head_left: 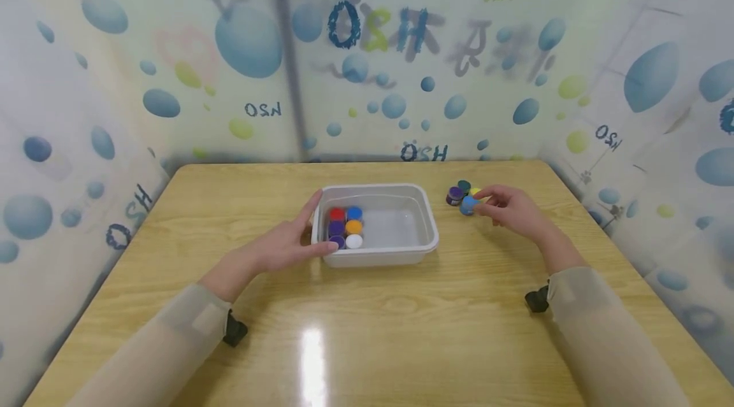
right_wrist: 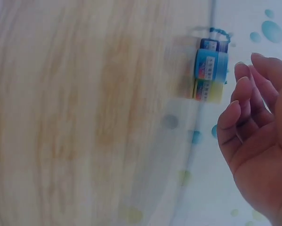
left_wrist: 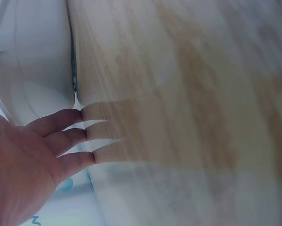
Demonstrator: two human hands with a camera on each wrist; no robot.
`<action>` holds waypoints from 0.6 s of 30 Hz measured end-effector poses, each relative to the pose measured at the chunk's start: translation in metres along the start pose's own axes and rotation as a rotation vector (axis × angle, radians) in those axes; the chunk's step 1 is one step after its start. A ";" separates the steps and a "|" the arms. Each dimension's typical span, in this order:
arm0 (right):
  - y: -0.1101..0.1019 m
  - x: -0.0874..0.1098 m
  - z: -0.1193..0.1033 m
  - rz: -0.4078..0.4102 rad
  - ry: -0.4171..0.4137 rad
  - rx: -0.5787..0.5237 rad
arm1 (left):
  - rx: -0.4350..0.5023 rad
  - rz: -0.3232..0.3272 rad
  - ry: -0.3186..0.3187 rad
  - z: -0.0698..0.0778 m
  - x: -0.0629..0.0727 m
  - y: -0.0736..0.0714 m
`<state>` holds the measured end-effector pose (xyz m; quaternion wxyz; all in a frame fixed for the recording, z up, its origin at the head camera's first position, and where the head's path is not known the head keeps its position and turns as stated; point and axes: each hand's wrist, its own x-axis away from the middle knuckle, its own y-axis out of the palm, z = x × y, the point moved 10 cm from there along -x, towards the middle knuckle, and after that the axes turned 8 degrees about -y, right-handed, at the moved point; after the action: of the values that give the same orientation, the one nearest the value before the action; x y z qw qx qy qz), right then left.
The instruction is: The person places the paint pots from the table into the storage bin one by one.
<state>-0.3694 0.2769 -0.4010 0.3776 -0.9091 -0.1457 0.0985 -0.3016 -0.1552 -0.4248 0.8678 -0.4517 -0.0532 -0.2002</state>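
A white plastic tray (head_left: pixel 395 251) stands on the table. At its left end my left hand (head_left: pixel 281 244) rests with spread, straight fingers along the side, the thumb over the front rim. In the left wrist view, the fingers of the left hand (left_wrist: pixel 32 160) reach down beside the tray wall (left_wrist: pixel 42 52). On the right, a light blue paint jar (head_left: pixel 467 206) is close to the fingertips of my right hand (head_left: pixel 513 211). The right wrist view has the right hand (right_wrist: pixel 261 127) loosely bent, a gap between its fingertips and the light blue jar (right_wrist: pixel 210 65).
Several paint jars fill the tray's left part, among them red (head_left: pixel 336 214), orange (head_left: pixel 353 227) and white (head_left: pixel 353 241) lids. Beside the light blue jar stand a purple-lidded jar (head_left: pixel 455 195), a dark green one (head_left: pixel 464 186) and a yellow one (head_left: pixel 474 192). Patterned curtains (head_left: pixel 367 107) surround the table.
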 end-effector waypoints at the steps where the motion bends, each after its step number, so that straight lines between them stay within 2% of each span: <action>1: -0.001 0.000 0.003 -0.004 0.003 0.018 | -0.002 -0.001 0.002 0.000 0.000 0.000; 10: 0.004 -0.014 0.011 -0.053 0.018 0.053 | 0.001 0.005 -0.009 -0.004 0.001 0.000; 18: 0.011 -0.020 0.023 -0.093 0.086 0.111 | 0.005 -0.002 -0.010 -0.005 0.000 0.000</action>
<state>-0.3928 0.2779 -0.4236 0.4375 -0.8824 -0.1657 0.0497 -0.3016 -0.1589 -0.4277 0.8685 -0.4505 -0.0584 -0.1985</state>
